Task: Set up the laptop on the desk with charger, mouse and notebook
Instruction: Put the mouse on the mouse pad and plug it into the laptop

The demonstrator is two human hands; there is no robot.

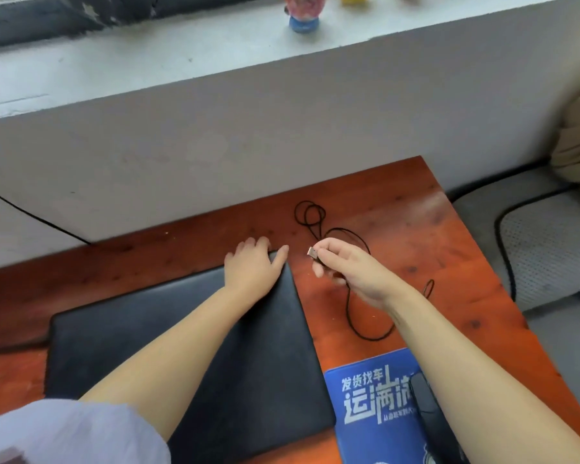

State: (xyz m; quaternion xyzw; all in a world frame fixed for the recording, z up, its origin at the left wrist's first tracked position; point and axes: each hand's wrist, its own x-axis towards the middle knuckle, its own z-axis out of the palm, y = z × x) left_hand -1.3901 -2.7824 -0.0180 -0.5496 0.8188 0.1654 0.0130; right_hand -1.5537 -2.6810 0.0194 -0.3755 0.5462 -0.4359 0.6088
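Our left hand (253, 267) lay flat and spread on the closed laptop (188, 349) at its one o'clock corner. Our right hand (345, 266) pinched the USB plug (312, 252) of the black cable (355, 316), just at the laptop's two o'clock. The mouse (429, 406) sat on the blue pad (372, 396) at four o'clock on the surface (416, 209).

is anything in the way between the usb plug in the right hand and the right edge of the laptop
Nothing visible blocks it. The right hand pinches the USB plug just right of the closed laptop; only bare desk lies between. The left hand rests on the laptop's far right corner, beside that path.
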